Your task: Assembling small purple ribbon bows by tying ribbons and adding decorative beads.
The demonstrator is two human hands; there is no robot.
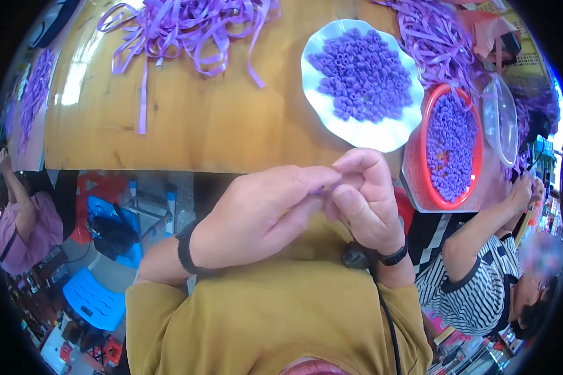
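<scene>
My left hand [256,215] and my right hand [369,200] meet just in front of the table's near edge, fingertips together. Between the left thumb and fingers a small purple bit [318,191] shows; whether it is a bead or ribbon I cannot tell. My right fingers are curled in a pinch close to it, and what they hold is hidden. Beyond the hands, a white wavy-rimmed plate [358,139] carries a heap of purple beads [366,78]. To its right stands a red oval basin [477,164] with more purple beads [450,144].
Purple ribbons [200,28] lie loose on the wooden table [206,125], and another bundle of ribbons [431,37] is at far right. Beside the basin is a clear plastic container [500,119]. A person in stripes [475,287] works at right. A blue stool [94,300] stands lower left.
</scene>
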